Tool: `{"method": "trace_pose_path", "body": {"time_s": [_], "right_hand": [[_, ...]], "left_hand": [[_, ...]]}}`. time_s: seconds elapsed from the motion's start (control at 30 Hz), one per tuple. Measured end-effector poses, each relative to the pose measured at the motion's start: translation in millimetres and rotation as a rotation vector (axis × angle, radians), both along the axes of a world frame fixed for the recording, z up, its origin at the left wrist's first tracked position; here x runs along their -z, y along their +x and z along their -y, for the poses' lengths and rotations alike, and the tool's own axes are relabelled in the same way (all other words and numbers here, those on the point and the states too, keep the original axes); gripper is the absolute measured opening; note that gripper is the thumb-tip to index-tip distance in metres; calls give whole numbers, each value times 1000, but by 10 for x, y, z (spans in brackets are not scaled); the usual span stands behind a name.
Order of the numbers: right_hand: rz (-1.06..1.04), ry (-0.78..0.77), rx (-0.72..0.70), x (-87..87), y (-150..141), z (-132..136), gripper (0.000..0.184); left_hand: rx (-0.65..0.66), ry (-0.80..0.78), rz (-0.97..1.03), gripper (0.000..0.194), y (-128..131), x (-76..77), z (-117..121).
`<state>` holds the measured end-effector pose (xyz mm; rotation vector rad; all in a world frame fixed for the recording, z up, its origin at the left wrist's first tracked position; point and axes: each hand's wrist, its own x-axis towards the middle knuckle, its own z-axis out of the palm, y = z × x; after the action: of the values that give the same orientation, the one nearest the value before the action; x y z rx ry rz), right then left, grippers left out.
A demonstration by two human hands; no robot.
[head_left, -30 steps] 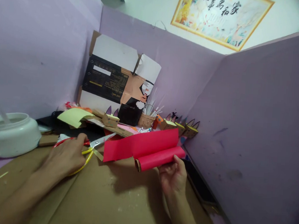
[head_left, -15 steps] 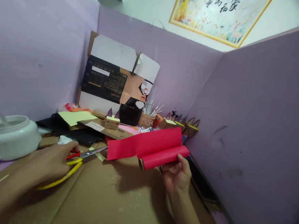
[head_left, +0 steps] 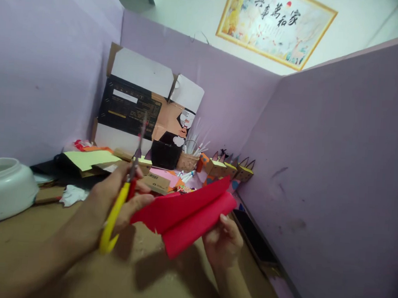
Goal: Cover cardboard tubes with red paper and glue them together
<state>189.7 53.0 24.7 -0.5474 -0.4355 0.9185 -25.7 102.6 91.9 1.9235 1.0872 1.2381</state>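
Note:
My left hand (head_left: pixel 123 202) is closed around scissors (head_left: pixel 115 218) with yellow and red handles, their blades tilted upward and slightly blurred. Its thumb and fingertips also touch the left edge of a sheet of red paper (head_left: pixel 184 207). That paper is partly wrapped into a roll (head_left: pixel 198 226) along its near side. Underneath the roll's right end, my right hand (head_left: pixel 224 241) grips it, thumb on top. The sheet's lower left edge looks cut or ragged. What lies inside the roll is hidden now.
Brown cardboard (head_left: pixel 85 263) covers the tabletop. A white pot (head_left: pixel 7 190) stands left, near crumpled tissue (head_left: pixel 74 195). Behind are a flattened printed box (head_left: pixel 130 103), a small basket of white sticks (head_left: pixel 188 161) and cardboard figures with pointed ears (head_left: pixel 243 171). A dark phone-like slab (head_left: pixel 256 234) lies right.
My left hand has moved right and turned the scissors from pointing right to pointing up. Its fingers now reach the paper. The red roll has tilted, its left end lower.

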Motion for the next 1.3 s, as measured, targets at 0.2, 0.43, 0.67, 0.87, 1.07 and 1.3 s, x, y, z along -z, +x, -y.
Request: {"method": "trace_pose_path", "body": {"time_s": [0.2, 0.43, 0.67, 0.87, 1.07, 1.3], "right_hand": [[139, -7, -121, -14, -105, 52, 27], [223, 36, -132, 15, -168, 90, 39], [238, 9, -211, -26, -204, 77, 36], [269, -80, -411, 31, -248, 52, 35], [315, -65, -388, 80, -220, 56, 37], [251, -77, -238, 70, -123, -9, 30]], "left_hand": [[9, 175, -391, 50, 183, -10, 165], [-3, 169, -419, 42, 167, 199, 157], [-20, 88, -295, 38, 125, 240, 111], [-32, 17, -380, 36, 253, 16, 87], [-82, 122, -476, 40, 318, -82, -51], [-238, 251, -404, 29, 264, -38, -9]]}}
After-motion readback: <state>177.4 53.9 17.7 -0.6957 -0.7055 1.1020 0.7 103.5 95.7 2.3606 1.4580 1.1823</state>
